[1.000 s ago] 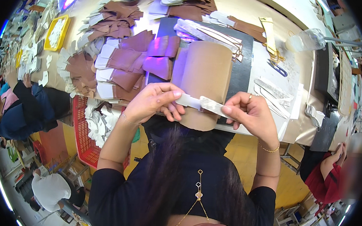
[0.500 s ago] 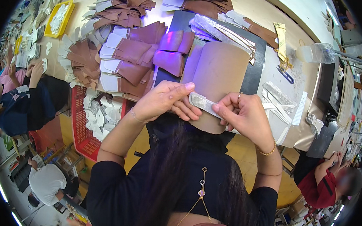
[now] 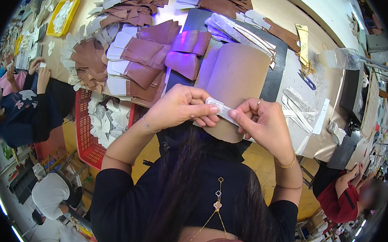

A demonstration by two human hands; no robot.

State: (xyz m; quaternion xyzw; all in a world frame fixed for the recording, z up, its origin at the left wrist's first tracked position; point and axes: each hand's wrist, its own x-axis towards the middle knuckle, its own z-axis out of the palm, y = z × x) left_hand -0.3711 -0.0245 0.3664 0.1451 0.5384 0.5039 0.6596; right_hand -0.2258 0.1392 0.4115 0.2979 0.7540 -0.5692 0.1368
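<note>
A short whitish strip (image 3: 222, 109) with a rounded left end is stretched between my two hands. My left hand (image 3: 188, 106) pinches that rounded end, thumb on top and fingers beneath. Its other end sits between thumb and fingers of my right hand (image 3: 259, 116). Just behind and under the strip lies a curved tan board (image 3: 240, 74), bulging upward like a section of a cylinder, on a black mat (image 3: 273, 77). Brown leather-like pieces (image 3: 186, 53) lie left of the board. Beyond it is a bundle of long pale strips (image 3: 241, 29).
Fanned stacks of brown-and-white pieces (image 3: 140, 52) cover the table's left. A red basket (image 3: 94, 149) of white pieces stands below. To the right lie snips (image 3: 306, 79), thin white strips (image 3: 300, 108) and a plastic bottle (image 3: 340, 58). Other people sit at left and right.
My left thumb has come down onto the strip's rounded end, which it was held above before. My right hand keeps its pinch, nearly unmoved.
</note>
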